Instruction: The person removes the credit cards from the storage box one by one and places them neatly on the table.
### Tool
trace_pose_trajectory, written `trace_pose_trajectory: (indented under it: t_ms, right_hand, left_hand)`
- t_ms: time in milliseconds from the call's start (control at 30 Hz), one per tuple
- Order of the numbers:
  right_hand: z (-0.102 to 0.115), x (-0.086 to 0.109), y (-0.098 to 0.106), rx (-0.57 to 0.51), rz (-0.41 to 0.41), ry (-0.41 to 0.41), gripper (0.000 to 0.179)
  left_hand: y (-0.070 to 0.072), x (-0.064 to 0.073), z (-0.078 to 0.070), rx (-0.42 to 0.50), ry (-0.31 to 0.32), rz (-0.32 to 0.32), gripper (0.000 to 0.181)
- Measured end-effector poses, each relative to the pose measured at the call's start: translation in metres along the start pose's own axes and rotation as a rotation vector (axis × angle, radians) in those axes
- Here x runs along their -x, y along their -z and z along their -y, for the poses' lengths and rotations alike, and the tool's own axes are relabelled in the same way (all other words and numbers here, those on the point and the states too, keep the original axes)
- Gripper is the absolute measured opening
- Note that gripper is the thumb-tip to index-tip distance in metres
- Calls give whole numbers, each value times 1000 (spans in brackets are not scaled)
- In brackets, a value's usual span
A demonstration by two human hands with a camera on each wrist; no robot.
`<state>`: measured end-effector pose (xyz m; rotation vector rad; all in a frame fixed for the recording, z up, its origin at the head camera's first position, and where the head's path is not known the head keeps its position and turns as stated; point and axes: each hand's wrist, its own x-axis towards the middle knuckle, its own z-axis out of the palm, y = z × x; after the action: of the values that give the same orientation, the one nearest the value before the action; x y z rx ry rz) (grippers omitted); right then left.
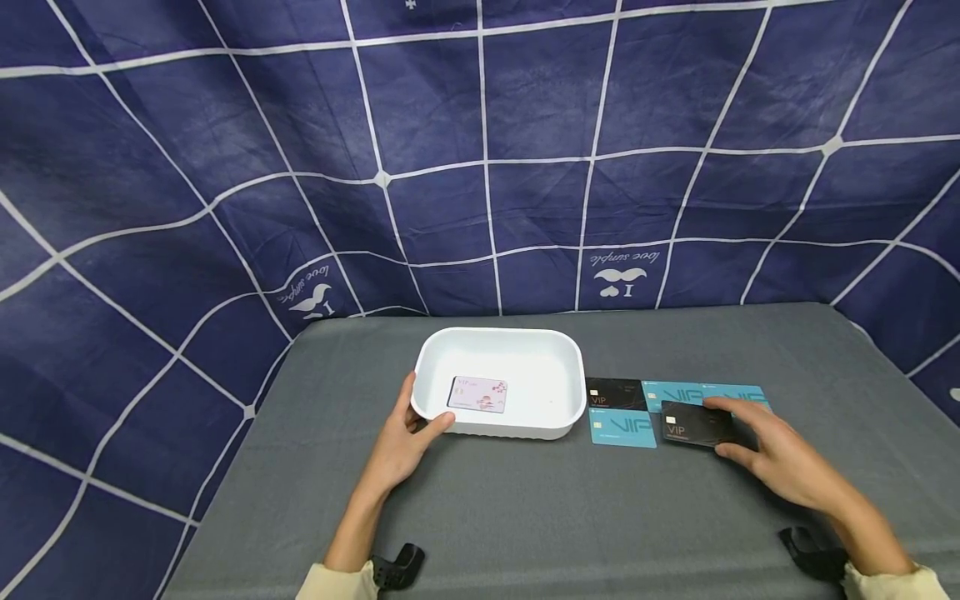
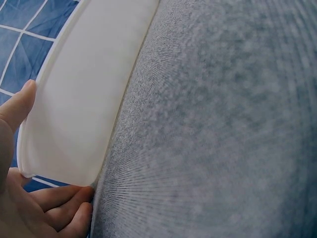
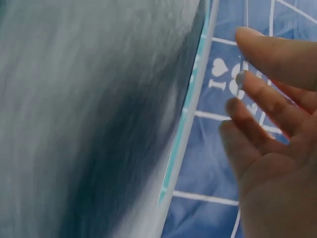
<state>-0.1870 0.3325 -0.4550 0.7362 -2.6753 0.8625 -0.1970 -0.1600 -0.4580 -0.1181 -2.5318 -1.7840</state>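
over grey cloth (image 1: 540, 517), hands (image 1: 401, 450) (image 1: 787, 462) grip a white tray (image 1: 543, 375) (left) and seemingly a black card (image 1: 696, 425) (right).

- Backdrop cloth (image 1: 542, 100): deep blue, white grid, white diamonds at some crossings, white moustache-and-heart print
- Table cover (image 1: 540, 517): reads plain grey from here
- Tray (image 1: 536, 367): all white
- Card inside tray (image 1: 480, 394): pale lilac-pink, reddish blossoms
- Raised card (image 1: 693, 423): black, coppery VIP, light chip
- Flat black card (image 1: 617, 393): same scheme
- Blue cards (image 1: 622, 428): bright blue, darker VIP lettering, pale chip
- Sleeves (image 1: 339, 583): cream. Wrist straps (image 1: 397, 568): black
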Motion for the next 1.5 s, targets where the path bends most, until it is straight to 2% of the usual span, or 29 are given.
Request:
trace_pose_trajectory:
  t_ms: [167, 367, 600, 967, 1233, 1500]
  right_hand:
    - [2, -4, -7, 5, 19, -3, 60]
    - [0, -4, -8, 16, 8, 7, 60]
    - [-2, -2, -10, 29, 68, -23, 61]
    - [-4, -2, -13, 44, 86, -6, 62]
    - [-2, -4, -11, 40, 130, -53, 63]
    - [-2, -4, -13, 45, 98, -24, 63]
  left_hand:
    - [1, 0, 1, 2, -13, -3, 94]
    - [0, 1, -2, -5, 13, -7, 97]
    - [-2, 0, -3, 7, -10, -3, 92]
    - [-2, 0, -3, 4, 1, -8, 96]
    - [-2, -1, -2, 7, -6, -1, 96]
    - [-1, -2, 0, -11, 10, -5, 97]
